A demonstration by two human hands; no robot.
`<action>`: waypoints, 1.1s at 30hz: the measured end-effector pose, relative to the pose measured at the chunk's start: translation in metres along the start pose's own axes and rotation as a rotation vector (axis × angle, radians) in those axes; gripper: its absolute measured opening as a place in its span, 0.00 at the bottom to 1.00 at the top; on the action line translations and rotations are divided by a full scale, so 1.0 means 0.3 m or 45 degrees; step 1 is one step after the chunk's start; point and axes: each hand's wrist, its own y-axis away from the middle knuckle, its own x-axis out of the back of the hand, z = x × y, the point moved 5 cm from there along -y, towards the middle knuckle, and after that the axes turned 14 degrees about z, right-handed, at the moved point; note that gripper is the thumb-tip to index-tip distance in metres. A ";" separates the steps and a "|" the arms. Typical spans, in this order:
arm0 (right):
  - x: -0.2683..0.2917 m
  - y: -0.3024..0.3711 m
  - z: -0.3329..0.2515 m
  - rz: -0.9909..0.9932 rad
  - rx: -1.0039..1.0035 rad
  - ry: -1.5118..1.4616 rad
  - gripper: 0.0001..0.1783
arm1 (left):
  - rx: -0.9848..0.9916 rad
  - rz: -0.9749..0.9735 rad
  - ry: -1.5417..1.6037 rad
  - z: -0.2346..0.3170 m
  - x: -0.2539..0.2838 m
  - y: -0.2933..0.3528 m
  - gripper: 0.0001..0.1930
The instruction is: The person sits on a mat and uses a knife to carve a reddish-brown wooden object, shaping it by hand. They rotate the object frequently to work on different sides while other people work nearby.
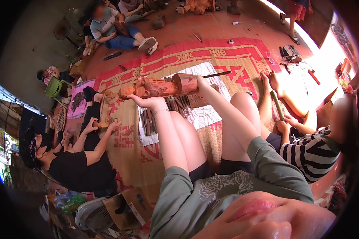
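Observation:
A reddish-brown carved wooden statue (155, 87) lies on its side in the air over my lap. Its head points left and its broad base is at the right. My left hand (147, 102) supports it from below near the head end, fingers bent against the wood. At the base, my right hand (202, 84) grips the edge; part of its fingers is hidden. Just beyond that hand a thin dark rod (217, 74) sticks out to the right; whether I touch it I cannot tell. Below the statue, several chisels (147, 124) lie on a white sheet (205, 113).
A red-patterned straw mat (127, 147) covers the floor. At my left a person in black (73, 167) handles a small carving; at my right one in stripes (307, 157) holds a green stick (277, 104). A fan (93, 215) and cardboard box (125, 209) stand lower left.

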 end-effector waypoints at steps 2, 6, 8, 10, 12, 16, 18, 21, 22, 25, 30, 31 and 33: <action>-0.022 0.041 -0.009 -0.044 -0.035 -0.075 0.20 | 0.026 -0.018 0.003 0.017 -0.014 0.025 0.36; -0.030 0.015 0.014 -0.065 -0.113 -0.198 0.21 | -0.042 -0.184 -0.005 0.059 -0.073 0.067 0.32; -0.065 0.008 0.044 -0.161 -0.190 -0.268 0.21 | -0.057 -0.252 -0.082 0.088 -0.070 0.064 0.30; -0.061 -0.038 0.022 -0.210 -0.197 -0.318 0.22 | 0.098 -0.317 -0.119 0.083 -0.074 0.047 0.29; -0.038 -0.082 0.001 -0.224 -0.140 -0.323 0.22 | 0.213 -0.387 -0.239 0.094 -0.068 0.006 0.28; -0.022 -0.127 -0.021 -0.163 -0.059 -0.223 0.22 | 0.253 -0.414 -0.378 0.106 -0.023 -0.031 0.27; -0.030 -0.125 -0.025 -0.161 -0.034 -0.200 0.22 | 0.215 -0.425 -0.462 0.130 -0.028 -0.025 0.26; -0.017 -0.131 -0.048 -0.114 0.009 -0.222 0.21 | 0.268 -0.421 -0.529 0.133 -0.038 -0.009 0.25; -0.015 -0.129 -0.049 -0.089 0.001 -0.227 0.20 | 0.290 -0.400 -0.584 0.137 -0.039 -0.010 0.25; -0.011 -0.096 -0.071 -0.013 0.001 -0.214 0.19 | 0.374 -0.420 -0.602 0.145 -0.025 -0.031 0.24; 0.007 -0.009 -0.114 0.090 0.028 -0.168 0.19 | 0.406 -0.272 -0.470 0.133 -0.029 -0.018 0.24; 0.012 -0.009 -0.124 0.096 0.040 -0.180 0.18 | 0.434 -0.242 -0.437 0.126 -0.035 -0.012 0.24; 0.026 0.037 -0.151 0.122 0.055 -0.146 0.19 | 0.486 -0.173 -0.371 0.119 -0.039 0.000 0.24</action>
